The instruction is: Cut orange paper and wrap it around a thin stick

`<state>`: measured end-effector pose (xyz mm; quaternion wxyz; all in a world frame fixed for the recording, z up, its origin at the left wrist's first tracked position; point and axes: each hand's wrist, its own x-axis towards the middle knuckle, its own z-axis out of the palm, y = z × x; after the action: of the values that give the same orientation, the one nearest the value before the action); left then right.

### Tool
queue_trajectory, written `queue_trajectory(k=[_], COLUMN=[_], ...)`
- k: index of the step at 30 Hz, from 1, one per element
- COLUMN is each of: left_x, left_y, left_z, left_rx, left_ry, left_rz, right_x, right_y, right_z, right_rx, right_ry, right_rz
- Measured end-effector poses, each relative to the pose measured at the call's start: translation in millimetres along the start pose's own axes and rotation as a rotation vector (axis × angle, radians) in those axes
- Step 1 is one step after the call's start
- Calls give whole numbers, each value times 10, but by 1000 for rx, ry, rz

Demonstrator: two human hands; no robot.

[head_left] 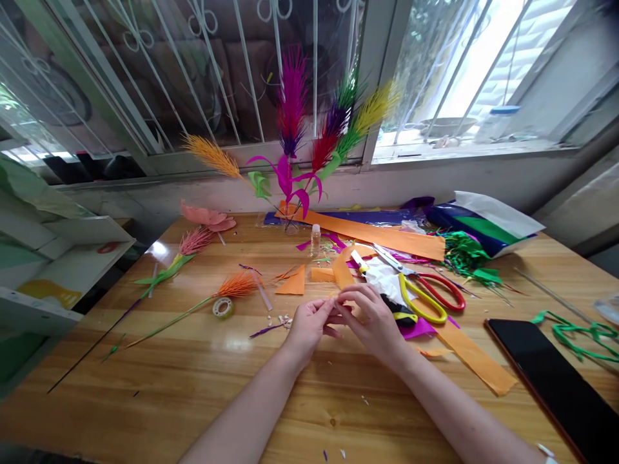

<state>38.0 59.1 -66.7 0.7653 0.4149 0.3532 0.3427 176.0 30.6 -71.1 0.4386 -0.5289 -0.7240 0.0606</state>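
Observation:
My left hand (314, 322) and my right hand (370, 322) meet over the middle of the table, fingertips pinched together. Whatever lies between them is too small and too covered to make out. Just behind the fingers curls an orange crepe paper strip (343, 267); whether it reaches into them I cannot tell. Scissors (411, 283) with red and yellow handles lie beyond my right hand, beside crumpled white paper (385, 278). To the left are an orange paper triangle (293, 282), a tape roll (222, 308) and an orange paper grass stem (236, 285).
Colourful paper plumes (291, 103) stand in a clear vase (290, 222) by the window. A small bottle (315, 240) stands nearer. Right lie a phone (546, 380), green cord (580, 335) and green shreds (461, 254). A pink paper flower (207, 216) lies at the back left.

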Motion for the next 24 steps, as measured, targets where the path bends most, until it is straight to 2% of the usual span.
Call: queue_trajectory(k=[6,11,19,24], left_x=[-106,-90,-98,-113], left_y=[38,91,35,5], left_z=[-176,-253,-194,-124], left_rx=[-80,-173,-135,-92], left_ry=[202,272,222,136], left_rz=[-27,-66,-59,-19], right_x=[-47,-46,-43,-51], right_y=[-30,38,71,-33], right_z=[-17,-35,-74,-58], right_rx=[113,104,60,118], right_ry=[55,74,149,81], right_rz=[90,130,133,142])
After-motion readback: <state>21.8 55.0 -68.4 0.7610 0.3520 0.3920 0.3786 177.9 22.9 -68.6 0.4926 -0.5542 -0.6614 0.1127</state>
